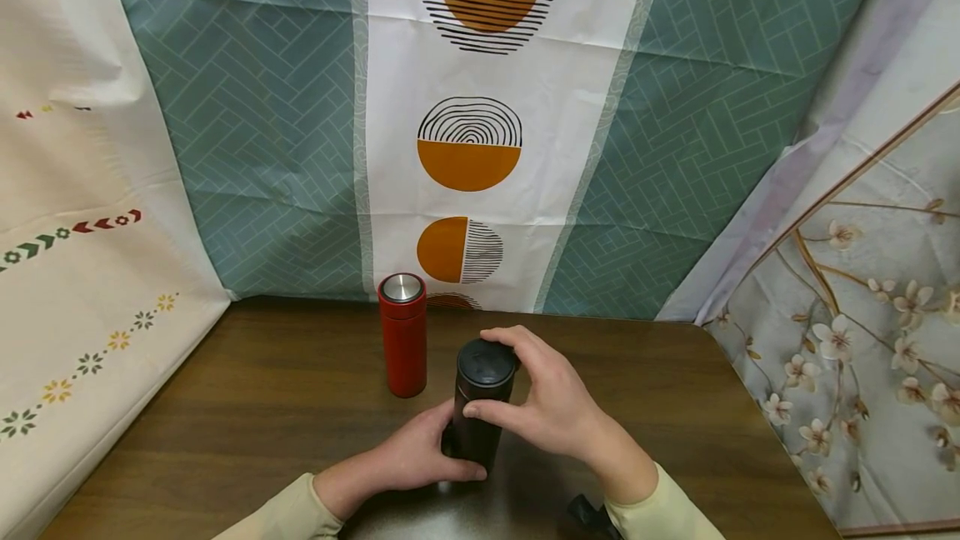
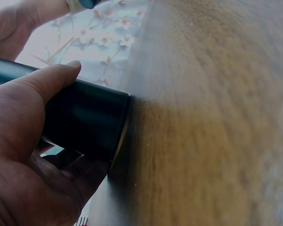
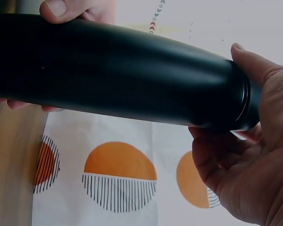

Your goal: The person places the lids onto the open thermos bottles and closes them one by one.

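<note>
Black bottle [image 1: 477,438] has 2 hands clamped on it, left hand [image 1: 422,450] low, right hand [image 1: 553,398] at its top.

The head view is clear and softly lit, with pale glare on the wooden table [image 1: 300,373] at bottom centre. Both wrist views look hazy and bluish: the floral cloth [image 2: 104,37] washes out, and the dark bottle [image 3: 122,70] carries a soft sheen.

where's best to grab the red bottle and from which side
Probably round mid-body on the red bottle, coming from the left: it stands upright with a cylindrical body, while the black bottle is nearer on its right and the left hand in front.
</note>
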`<state>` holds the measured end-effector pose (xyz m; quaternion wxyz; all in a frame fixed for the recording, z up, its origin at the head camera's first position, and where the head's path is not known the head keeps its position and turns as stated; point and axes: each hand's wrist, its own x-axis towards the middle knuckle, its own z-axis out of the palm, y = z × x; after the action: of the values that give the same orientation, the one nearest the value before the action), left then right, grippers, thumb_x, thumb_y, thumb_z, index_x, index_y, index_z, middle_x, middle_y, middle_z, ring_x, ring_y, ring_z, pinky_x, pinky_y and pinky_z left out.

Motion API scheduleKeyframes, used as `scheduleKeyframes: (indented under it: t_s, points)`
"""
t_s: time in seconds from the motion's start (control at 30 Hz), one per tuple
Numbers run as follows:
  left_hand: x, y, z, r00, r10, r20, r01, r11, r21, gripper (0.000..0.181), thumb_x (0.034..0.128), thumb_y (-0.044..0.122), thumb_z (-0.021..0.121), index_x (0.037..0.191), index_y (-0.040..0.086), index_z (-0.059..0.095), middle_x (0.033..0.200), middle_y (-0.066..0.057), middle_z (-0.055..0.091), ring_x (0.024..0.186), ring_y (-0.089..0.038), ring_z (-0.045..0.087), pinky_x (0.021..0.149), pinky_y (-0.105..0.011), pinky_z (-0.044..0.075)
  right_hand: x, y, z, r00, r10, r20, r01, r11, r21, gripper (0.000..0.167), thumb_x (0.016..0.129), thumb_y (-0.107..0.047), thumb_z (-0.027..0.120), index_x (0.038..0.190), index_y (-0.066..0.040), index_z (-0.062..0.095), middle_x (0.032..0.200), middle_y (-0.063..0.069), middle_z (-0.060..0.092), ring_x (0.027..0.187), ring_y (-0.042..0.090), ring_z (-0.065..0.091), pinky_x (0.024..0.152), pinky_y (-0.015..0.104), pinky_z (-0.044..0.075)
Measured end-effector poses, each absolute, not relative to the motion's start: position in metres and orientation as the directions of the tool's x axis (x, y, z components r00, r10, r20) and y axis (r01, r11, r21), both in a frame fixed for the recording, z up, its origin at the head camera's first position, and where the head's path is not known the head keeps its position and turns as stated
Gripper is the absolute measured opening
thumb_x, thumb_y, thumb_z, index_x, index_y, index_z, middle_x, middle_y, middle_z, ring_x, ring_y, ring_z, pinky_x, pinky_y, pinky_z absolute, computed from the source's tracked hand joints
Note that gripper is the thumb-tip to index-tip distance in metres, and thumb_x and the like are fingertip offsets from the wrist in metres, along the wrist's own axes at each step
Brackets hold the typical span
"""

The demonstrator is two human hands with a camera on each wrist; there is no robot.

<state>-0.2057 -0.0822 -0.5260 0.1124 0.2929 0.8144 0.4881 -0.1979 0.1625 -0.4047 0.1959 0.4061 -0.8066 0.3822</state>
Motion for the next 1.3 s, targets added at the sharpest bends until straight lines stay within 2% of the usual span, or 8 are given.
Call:
scheduleKeyframes:
  t_s: [0.23, 0.4, 0.63, 0.83, 1.07, 1.3]
  points:
    - [-0.2048, -0.0824, -0.524, -0.8, 0.589, 0.115, 0.378, 0.345, 0.859, 0.081, 0.0887, 0.043, 0.096, 0.157, 0.034, 0.053, 0.132, 0.012, 0.072, 0.119, -0.012, 0.069, 0.101, -0.038, 0.055, -0.1942, 0.1569, -0.4049, -0.642, -0.457, 0.616, -0.766, 0.419, -0.488, 0.084, 0.075, -0.035, 0.107, 0.143, -0.016, 0.061, 0.133, -0.004, 0.068, 0.116, 0.021, 0.071, 0.099, 0.041, 0.059]
    - [-0.2035, -0.0821, -0.5226, -0.803, 0.587, 0.107, 0.365, 0.342, 0.866, 0.082, 0.0885, 0.039, 0.097, 0.157, 0.034, 0.053, 0.133, 0.012, 0.072, 0.12, -0.011, 0.069, 0.103, -0.038, 0.055, -0.1925, 0.1546, -0.4066, -0.654, -0.441, 0.614, -0.755, 0.431, -0.494, 0.086, 0.075, -0.036, 0.107, 0.143, -0.014, 0.06, 0.131, -0.005, 0.067, 0.114, 0.022, 0.072, 0.097, 0.041, 0.059]
    - [-0.2018, -0.0819, -0.5192, -0.804, 0.586, 0.101, 0.358, 0.342, 0.869, 0.081, 0.0883, 0.037, 0.097, 0.156, 0.035, 0.053, 0.135, 0.012, 0.071, 0.121, -0.012, 0.069, 0.103, -0.041, 0.055, -0.1925, 0.1572, -0.4066, -0.639, -0.464, 0.614, -0.769, 0.413, -0.488, 0.079, 0.083, -0.034, 0.102, 0.147, -0.017, 0.059, 0.135, 0.0, 0.068, 0.118, 0.025, 0.071, 0.101, 0.043, 0.059]
    - [-0.2039, -0.0825, -0.5214, -0.806, 0.584, 0.098, 0.36, 0.351, 0.864, 0.081, 0.0881, 0.039, 0.097, 0.156, 0.035, 0.053, 0.135, 0.012, 0.071, 0.122, -0.013, 0.068, 0.105, -0.042, 0.055, -0.1944, 0.1601, -0.4069, -0.631, -0.487, 0.605, -0.776, 0.385, -0.5, 0.076, 0.089, -0.031, 0.097, 0.154, -0.02, 0.058, 0.136, -0.002, 0.07, 0.12, 0.021, 0.07, 0.105, 0.04, 0.057]
    - [-0.2051, -0.0837, -0.523, -0.799, 0.594, 0.09, 0.357, 0.349, 0.866, 0.084, 0.0899, 0.041, 0.095, 0.16, 0.033, 0.05, 0.137, 0.011, 0.071, 0.123, -0.013, 0.068, 0.105, -0.042, 0.055, -0.1951, 0.1576, -0.4091, -0.597, -0.467, 0.652, -0.8, 0.406, -0.442, 0.078, 0.083, -0.034, 0.102, 0.147, -0.015, 0.062, 0.134, -0.004, 0.068, 0.117, 0.014, 0.069, 0.099, 0.037, 0.059]
    - [-0.204, -0.0832, -0.5208, -0.801, 0.593, 0.079, 0.339, 0.341, 0.877, 0.084, 0.0898, 0.038, 0.096, 0.16, 0.034, 0.05, 0.137, 0.011, 0.071, 0.122, -0.012, 0.068, 0.105, -0.04, 0.055, -0.1957, 0.1552, -0.4104, -0.6, -0.445, 0.665, -0.793, 0.437, -0.424, 0.082, 0.078, -0.039, 0.105, 0.143, -0.014, 0.061, 0.13, -0.005, 0.067, 0.114, 0.011, 0.068, 0.095, 0.036, 0.06]
